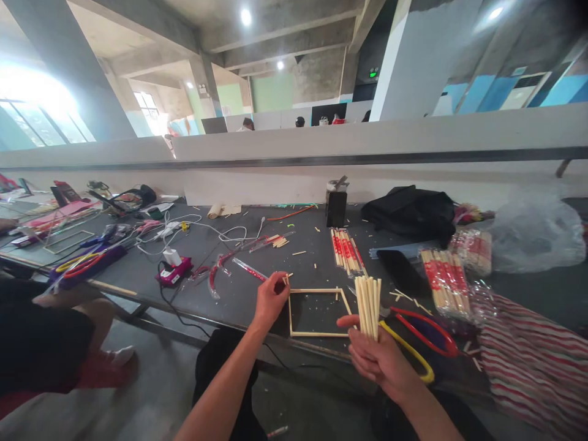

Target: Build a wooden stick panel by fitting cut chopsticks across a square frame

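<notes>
My right hand [383,361] is closed around a bundle of wooden chopsticks [368,303] that stand upright out of the fist, the index finger pointing left. A rectangular frame of thin wooden sticks [316,334] lies on the table between my hands, close to the front edge. At its far left corner my left hand [272,298] pinches a short piece of wooden stick [287,280], mostly hidden by the fingertips. Another short piece [337,294] sits by the far right corner. Scissors or pliers with red and yellow handles [427,334] lie beside my right hand.
Packs of chopsticks in red wrappers [346,251] lie beyond the frame, more packs [444,282] to the right. Near them are a phone [400,271], a black bag [411,211] and striped cloth [533,361]. A pink power strip [174,271] and white cables lie left. A person sits far left.
</notes>
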A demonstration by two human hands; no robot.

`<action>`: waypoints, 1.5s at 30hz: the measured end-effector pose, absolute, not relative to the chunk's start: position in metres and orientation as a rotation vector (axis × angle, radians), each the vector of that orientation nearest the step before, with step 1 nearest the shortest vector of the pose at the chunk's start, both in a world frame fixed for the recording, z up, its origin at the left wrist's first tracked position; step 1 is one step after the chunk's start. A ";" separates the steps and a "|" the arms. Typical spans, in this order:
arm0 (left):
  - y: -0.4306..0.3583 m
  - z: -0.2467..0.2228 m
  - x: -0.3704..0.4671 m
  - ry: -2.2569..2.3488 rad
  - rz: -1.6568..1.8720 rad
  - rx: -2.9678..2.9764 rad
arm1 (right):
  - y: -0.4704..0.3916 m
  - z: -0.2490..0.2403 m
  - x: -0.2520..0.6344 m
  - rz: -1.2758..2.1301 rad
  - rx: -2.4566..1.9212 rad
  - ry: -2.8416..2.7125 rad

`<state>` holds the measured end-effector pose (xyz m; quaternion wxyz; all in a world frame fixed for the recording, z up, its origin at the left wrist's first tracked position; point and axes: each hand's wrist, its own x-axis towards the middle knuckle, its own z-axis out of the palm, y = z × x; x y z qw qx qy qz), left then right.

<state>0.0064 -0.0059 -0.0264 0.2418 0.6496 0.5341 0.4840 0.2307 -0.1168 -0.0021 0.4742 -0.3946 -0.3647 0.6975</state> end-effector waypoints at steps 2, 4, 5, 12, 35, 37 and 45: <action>-0.007 -0.026 0.007 1.455 1.330 1.825 | -0.111 0.008 0.225 1.649 -1.045 -0.961; -0.008 -0.026 0.007 1.444 1.328 1.855 | -0.099 0.020 0.217 1.543 -1.134 -1.049; -0.009 -0.026 0.007 1.443 1.325 1.863 | -0.090 0.025 0.212 1.468 -1.179 -1.102; -0.010 -0.028 0.007 1.467 1.288 1.889 | -0.018 0.031 0.172 0.860 -1.416 -1.654; -0.004 -0.034 0.004 1.387 1.370 1.961 | 0.013 -0.004 0.149 0.634 -1.368 -1.780; -0.005 -0.033 0.004 1.376 1.365 1.959 | 0.013 -0.007 0.149 0.636 -1.370 -1.767; -0.008 -0.033 0.003 1.379 1.444 2.012 | 0.010 -0.013 0.143 0.649 -1.354 -1.715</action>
